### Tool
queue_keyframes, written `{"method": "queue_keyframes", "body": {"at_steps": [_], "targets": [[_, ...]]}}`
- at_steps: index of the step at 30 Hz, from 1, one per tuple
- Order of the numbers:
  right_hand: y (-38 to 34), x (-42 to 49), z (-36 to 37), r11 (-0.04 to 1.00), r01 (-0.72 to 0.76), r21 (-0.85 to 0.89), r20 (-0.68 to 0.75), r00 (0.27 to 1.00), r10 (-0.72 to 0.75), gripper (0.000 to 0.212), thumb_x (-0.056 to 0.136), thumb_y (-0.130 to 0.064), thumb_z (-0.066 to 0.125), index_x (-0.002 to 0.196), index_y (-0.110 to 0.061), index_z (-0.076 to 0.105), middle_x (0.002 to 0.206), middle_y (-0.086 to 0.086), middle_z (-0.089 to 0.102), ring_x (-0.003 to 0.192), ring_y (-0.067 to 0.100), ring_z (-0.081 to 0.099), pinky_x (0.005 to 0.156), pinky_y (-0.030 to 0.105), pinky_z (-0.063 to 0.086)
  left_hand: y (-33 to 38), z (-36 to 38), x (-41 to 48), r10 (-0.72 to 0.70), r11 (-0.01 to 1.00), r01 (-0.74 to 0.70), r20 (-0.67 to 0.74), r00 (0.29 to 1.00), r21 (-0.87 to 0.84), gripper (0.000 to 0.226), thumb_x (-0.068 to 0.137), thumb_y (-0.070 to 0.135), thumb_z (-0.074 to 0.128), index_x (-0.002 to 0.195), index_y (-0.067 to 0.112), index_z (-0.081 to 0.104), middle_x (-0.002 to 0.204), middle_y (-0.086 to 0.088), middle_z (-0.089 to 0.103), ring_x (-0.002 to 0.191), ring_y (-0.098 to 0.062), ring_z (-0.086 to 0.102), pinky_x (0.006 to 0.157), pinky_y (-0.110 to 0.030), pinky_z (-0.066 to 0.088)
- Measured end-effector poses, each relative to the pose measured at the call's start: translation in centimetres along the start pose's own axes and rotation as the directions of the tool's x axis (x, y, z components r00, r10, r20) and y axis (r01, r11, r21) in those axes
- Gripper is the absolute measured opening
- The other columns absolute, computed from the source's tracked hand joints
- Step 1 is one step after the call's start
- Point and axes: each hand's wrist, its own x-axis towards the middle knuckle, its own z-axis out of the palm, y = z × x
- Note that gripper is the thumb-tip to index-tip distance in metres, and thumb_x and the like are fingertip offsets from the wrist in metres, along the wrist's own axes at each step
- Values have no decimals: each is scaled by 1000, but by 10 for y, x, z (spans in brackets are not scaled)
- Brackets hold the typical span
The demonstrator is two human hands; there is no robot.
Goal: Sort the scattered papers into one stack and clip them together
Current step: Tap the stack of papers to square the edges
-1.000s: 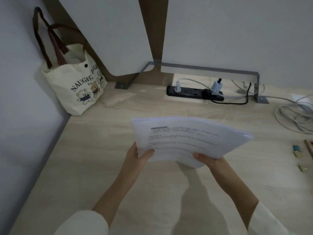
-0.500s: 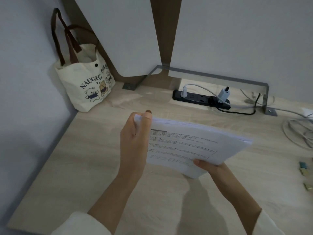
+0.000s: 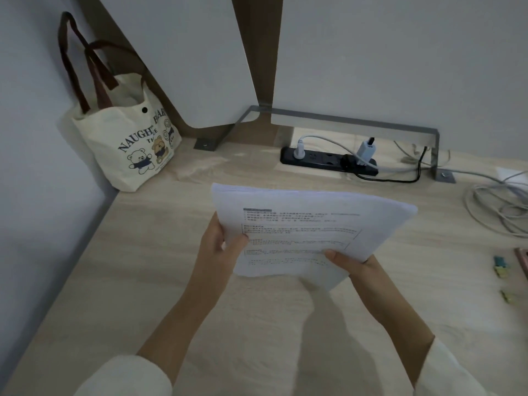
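A stack of white printed papers (image 3: 303, 224) is held in the air above the wooden desk (image 3: 143, 281), tilted toward me. My left hand (image 3: 218, 247) grips its left edge, thumb on the top sheet. My right hand (image 3: 353, 262) grips the near bottom edge, thumb on top and fingers hidden beneath. Small coloured binder clips (image 3: 500, 264) lie on the desk at the far right, apart from both hands, and another clip (image 3: 505, 295) lies nearer to me.
A cream tote bag (image 3: 128, 150) with bear prints leans in the back left corner. A black power strip (image 3: 328, 161) with plugs sits by the back panel. Coiled grey cables (image 3: 497, 207) lie at the right. A brown object's edge (image 3: 523, 258) shows at the right border.
My left hand slid from the stack's upper left corner down to its left edge. The stack stayed in the air and my right hand kept its grip.
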Motion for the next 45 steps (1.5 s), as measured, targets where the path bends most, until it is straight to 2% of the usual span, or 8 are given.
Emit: {"method": "queue_keyframes", "body": {"at_steps": [8, 11, 15, 19, 24, 30, 38, 45], "targets": [[11, -1, -2, 999, -10, -36, 36, 999, 12, 33, 76, -11, 64, 103, -31, 66, 105, -10, 72, 99, 8, 66, 79, 22, 53, -14, -3, -11, -105, 992, 109, -70, 992, 64, 23, 68, 25, 57, 91, 30, 59, 84, 15, 69, 78, 6, 61, 72, -22, 45], [10, 0, -4, 999, -19, -50, 47, 999, 21, 32, 80, -6, 62, 99, -31, 67, 100, -13, 73, 94, 4, 67, 73, 16, 54, 29, -9, -4, 223, 951, -208, -42, 974, 229, 63, 68, 36, 64, 124, 23, 39, 118, 12, 48, 106, 3, 51, 88, -13, 42], [8, -3, -4, 998, -15, -65, 70, 997, 19, 31, 82, -4, 60, 102, -27, 66, 101, -10, 73, 94, 6, 67, 72, 15, 53, 95, 25, 18, 630, 306, -644, 358, 689, 701, 70, 78, 54, 56, 132, 11, 42, 131, -4, 45, 125, -17, 38, 111, -33, 26], [8, -3, -5, 998, -10, -62, 87, 996, 15, 29, 84, -6, 60, 108, -21, 65, 103, -2, 73, 97, 12, 67, 73, 19, 53, 97, 72, 34, 139, 20, -695, 687, 714, 718, 62, 85, 61, 37, 129, 18, 44, 124, -1, 56, 114, -21, 49, 95, -34, 31], [9, -1, -6, 998, -21, -60, 91, 995, 27, 29, 82, -9, 63, 107, -22, 66, 104, -3, 73, 95, 10, 67, 73, 19, 54, 89, 77, 39, -101, 46, -728, 729, 677, 684, 33, 94, 42, 37, 115, 20, 51, 83, 3, 61, 65, -15, 52, 51, -28, 32], [14, 3, -21, 957, -222, -184, 56, 970, 236, 25, 70, -30, 74, 95, -26, 71, 105, -2, 73, 91, 11, 69, 81, 26, 53, 98, 64, 43, -128, 186, -652, 676, 725, 735, 34, 98, 36, 30, 111, 20, 58, 82, 1, 57, 72, -17, 50, 65, -28, 35], [9, -2, -69, 975, -201, 96, -17, 979, 203, 44, 76, -25, 63, 118, -11, 60, 112, 5, 71, 106, 23, 65, 90, 33, 53, 80, -8, 38, -78, 827, -69, 235, 969, 558, 18, 88, 36, 54, 79, 30, 68, 70, 8, 73, 66, -4, 67, 58, -21, 52], [1, 6, -38, 985, -44, 169, -56, 997, 54, 34, 74, -8, 59, 108, -10, 64, 104, 3, 73, 95, 17, 68, 76, 26, 57, 24, -46, 23, -279, 941, 258, 72, 957, 218, 9, 79, 36, 65, 81, 29, 70, 74, 18, 74, 67, -1, 69, 58, -20, 49]]}}
